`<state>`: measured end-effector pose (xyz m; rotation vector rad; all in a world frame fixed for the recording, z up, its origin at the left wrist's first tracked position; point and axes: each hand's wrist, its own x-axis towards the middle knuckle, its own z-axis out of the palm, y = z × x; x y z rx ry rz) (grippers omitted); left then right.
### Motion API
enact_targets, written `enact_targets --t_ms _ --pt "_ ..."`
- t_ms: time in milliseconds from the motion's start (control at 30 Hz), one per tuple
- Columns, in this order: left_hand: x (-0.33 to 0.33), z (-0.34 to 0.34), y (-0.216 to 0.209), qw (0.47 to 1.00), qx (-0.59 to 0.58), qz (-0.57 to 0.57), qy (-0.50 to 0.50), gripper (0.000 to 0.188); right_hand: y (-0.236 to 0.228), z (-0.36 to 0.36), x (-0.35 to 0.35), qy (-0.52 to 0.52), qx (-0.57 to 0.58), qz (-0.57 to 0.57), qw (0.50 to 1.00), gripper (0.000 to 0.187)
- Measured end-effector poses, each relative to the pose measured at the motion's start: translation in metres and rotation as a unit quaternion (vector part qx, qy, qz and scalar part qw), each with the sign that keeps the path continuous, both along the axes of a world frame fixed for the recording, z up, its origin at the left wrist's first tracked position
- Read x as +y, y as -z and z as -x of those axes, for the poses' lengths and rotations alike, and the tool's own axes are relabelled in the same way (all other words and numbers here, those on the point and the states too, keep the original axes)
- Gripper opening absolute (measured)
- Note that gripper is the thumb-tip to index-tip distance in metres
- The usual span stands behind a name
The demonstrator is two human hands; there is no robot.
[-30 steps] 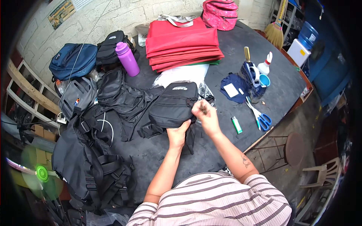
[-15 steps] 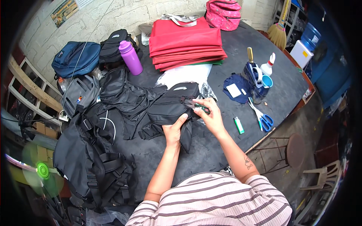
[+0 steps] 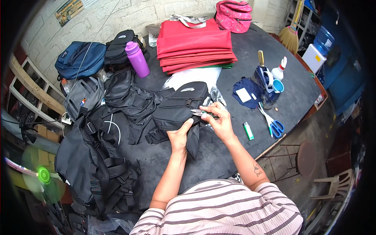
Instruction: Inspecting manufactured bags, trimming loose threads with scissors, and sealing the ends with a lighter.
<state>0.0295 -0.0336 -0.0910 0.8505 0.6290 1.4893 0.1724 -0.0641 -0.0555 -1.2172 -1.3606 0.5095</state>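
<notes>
A small black bag (image 3: 171,113) with a zipped pouch and a strap buckle lies on the dark table in front of me. My left hand (image 3: 180,138) grips its near edge, thumb on top and the other fingers hidden beneath. In my right hand (image 3: 220,122) is a pair of small thread snips (image 3: 197,112) with green handles, pinched between thumb and fingers. Their metal blades point left over the bag's right side, close to my left thumb. Whether the blades touch a thread is too small to tell.
Left of the bag lie black fabric pieces (image 3: 135,103) and a large black backpack (image 3: 84,164). Behind stand a purple bottle (image 3: 138,60) and folded red bags (image 3: 194,45). To the right are a green lighter (image 3: 248,131), blue-handled scissors (image 3: 277,128) and a spray bottle (image 3: 278,72).
The snips have shifted slightly left and down, from beside the buckle to above the pouch's right edge. My left hand keeps its hold on the bag.
</notes>
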Motion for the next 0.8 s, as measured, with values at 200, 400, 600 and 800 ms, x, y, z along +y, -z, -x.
enact_targets --t_ms 200,400,600,800 --pt "-0.003 -0.004 -0.007 1.0 0.001 -0.014 -0.015 0.033 0.004 -0.007 0.005 0.021 0.003 -0.025 0.999 0.017" --pt "-0.005 -0.017 0.006 0.99 0.065 -0.066 -0.104 0.036 -0.03 -0.007 0.0 0.154 -0.24 0.053 0.957 0.022" --pt "-0.011 -0.027 0.008 0.984 0.063 -0.087 -0.143 0.026 -0.04 -0.006 0.008 0.173 -0.329 0.05 0.927 0.017" --pt "-0.01 -0.028 0.01 0.985 0.064 -0.092 -0.133 0.025 -0.04 -0.006 0.014 0.163 -0.388 0.05 0.906 0.018"
